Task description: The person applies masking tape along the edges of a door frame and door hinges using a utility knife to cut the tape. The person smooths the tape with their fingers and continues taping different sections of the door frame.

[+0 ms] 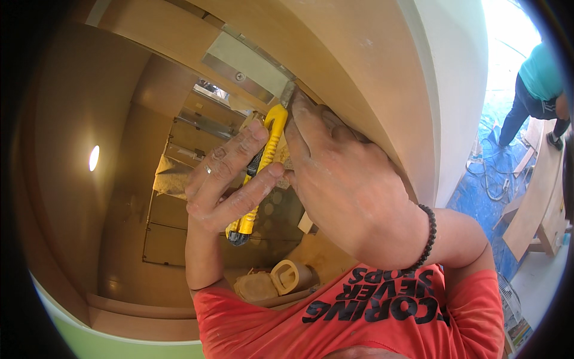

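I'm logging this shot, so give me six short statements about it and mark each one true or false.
1. The left hand holds a yellow cutter. True.
2. Black beads circle the left wrist. False: the bracelet is on the wrist of the right hand.
3. A ring is on a finger of the left hand. True.
4. Nobody else is in view. False: a co-worker, in teal, is at the far right.
5. A screw shows in the metal plate. True.
6. Yellow covering lies around the co-worker's feet. False: the sheet there is blue.
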{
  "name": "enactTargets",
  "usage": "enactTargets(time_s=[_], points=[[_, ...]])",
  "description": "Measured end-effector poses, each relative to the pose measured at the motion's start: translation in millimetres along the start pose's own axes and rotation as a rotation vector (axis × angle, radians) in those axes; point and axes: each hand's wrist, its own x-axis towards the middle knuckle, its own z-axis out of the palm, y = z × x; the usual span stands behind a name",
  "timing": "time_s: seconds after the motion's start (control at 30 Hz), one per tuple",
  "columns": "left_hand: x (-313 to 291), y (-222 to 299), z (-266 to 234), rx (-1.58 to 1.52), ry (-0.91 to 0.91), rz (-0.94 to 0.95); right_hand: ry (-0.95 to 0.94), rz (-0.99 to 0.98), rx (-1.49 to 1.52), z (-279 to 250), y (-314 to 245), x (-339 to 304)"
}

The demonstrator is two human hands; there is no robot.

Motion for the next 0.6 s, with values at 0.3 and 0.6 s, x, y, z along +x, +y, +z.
enactTargets(time_s=[0.3, 0.6], points=[[2.8, 1.4, -0.5, -0.011, -0.015, -0.019, 0.013, -0.006, 0.005, 0.2, 1.4, -2.3], [6.5, 5.2, -5.6, 0.037, -0.034, -0.012, -0.022, -0.048, -0.044, -4.5, 1.0, -4.1]])
